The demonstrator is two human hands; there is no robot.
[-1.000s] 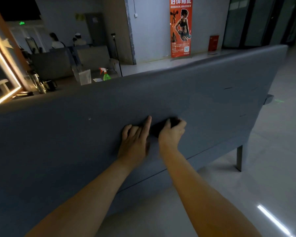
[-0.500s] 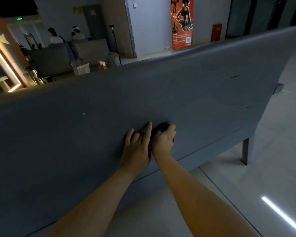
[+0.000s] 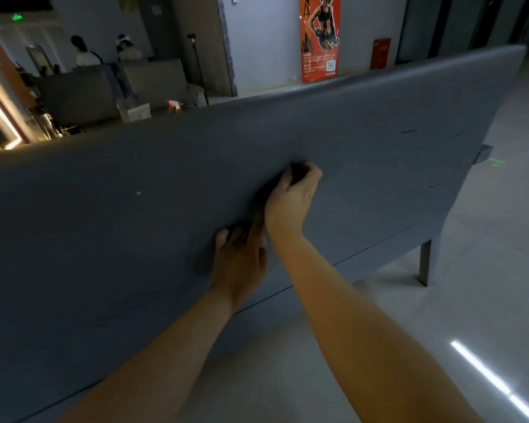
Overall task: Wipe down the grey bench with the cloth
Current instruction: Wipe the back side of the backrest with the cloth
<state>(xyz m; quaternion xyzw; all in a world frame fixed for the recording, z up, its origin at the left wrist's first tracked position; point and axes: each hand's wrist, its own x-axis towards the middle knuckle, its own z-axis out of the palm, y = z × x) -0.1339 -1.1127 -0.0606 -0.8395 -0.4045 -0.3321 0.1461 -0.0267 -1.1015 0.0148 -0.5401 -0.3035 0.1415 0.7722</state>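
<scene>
A broad face of the grey bench [image 3: 104,224] is seen across most of the view, sloping upward from the left edge to the right, and one metal leg [image 3: 425,264] is shown under its right end on the pale floor [image 3: 486,270]. The cloth [image 3: 298,170] is dark and is pressed against the bench face, a little to the right of the middle and about halfway between the upper and the lower edge. It is grasped by the right hand [image 3: 293,193], whose fingers are curled over its top and right side, so that only a small dark part is left visible between the fingers and the thumb. The cloth is thus found at the fingertips, above the palm, with the wrist directed down toward the camera. The left hand [image 3: 240,257] is laid on the bench just below and to the left of the right wrist, apart from the cloth. It is in shadow, but its fingers seem to be stretched flat on the surface and nothing is held in it. Behind the upper edge of the bench a spray bottle [image 3: 173,105] with a red and white head is seen, and an orange poster [image 3: 319,38] is placed at the far wall. A bright strip of light [image 3: 486,377] is reflected on the floor at the lower right
</scene>
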